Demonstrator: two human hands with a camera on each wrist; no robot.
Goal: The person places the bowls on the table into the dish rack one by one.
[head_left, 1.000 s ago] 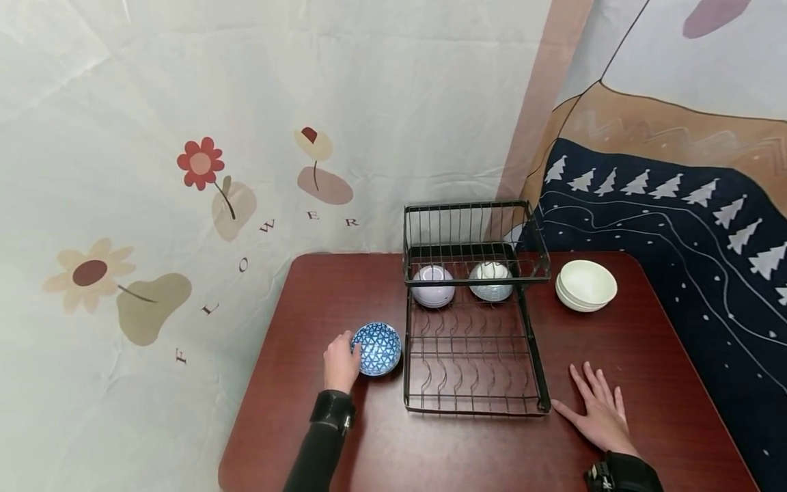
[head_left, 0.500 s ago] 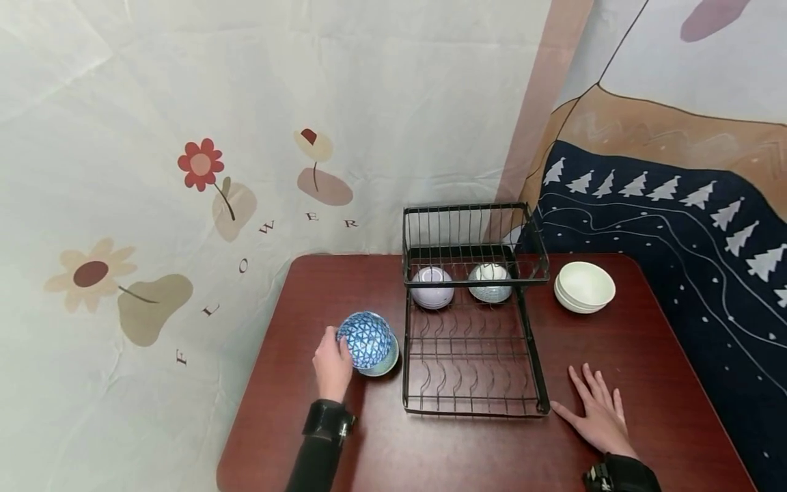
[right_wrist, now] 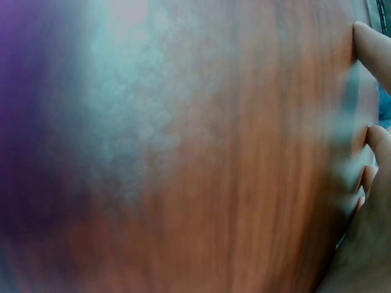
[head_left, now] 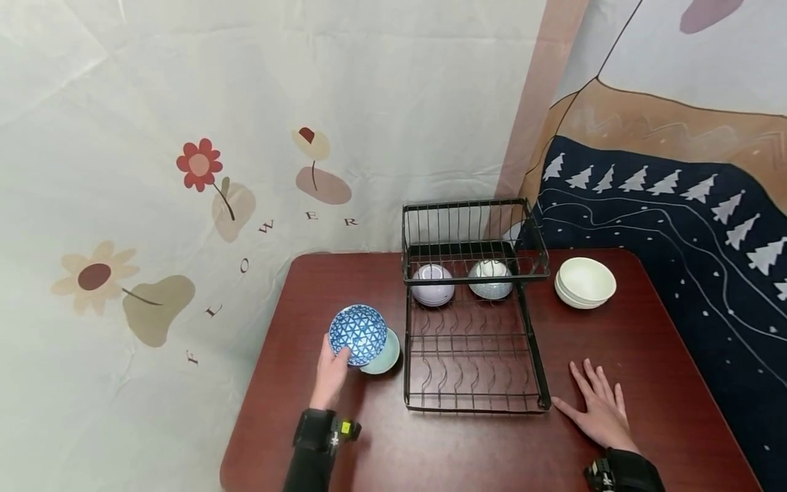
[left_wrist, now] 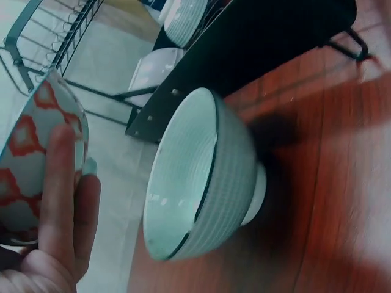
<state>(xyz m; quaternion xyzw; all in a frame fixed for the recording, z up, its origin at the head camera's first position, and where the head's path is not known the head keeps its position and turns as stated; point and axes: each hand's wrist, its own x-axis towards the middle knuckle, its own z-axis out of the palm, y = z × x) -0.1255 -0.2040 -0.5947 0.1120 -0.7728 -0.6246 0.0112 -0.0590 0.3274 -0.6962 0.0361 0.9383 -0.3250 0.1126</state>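
My left hand [head_left: 330,376] grips a blue-and-white patterned bowl [head_left: 358,333] by its near left rim, thumb on the inside. In the left wrist view, red motifs cover the outside of that bowl [left_wrist: 27,152], with fingers along it. A pale green bowl [head_left: 386,357] stands upright on the table, partly hidden under the held bowl; the left wrist view shows its ribbed side [left_wrist: 235,189]. My right hand [head_left: 599,413] rests on the table with fingers spread, its thumb beside the front right corner of the black wire dish rack [head_left: 476,411].
Under the rack's upper tier sit a lilac bowl [head_left: 433,292] and a grey-white bowl [head_left: 490,290], both apparently upside down. Stacked white bowls [head_left: 587,283] stand right of the rack on the red-brown table [head_left: 492,454]. A printed cloth [head_left: 399,102] hangs behind.
My left hand has lifted the blue-and-white bowl off the pale green one and moved it slightly left and away from me. My right hand stays in place.
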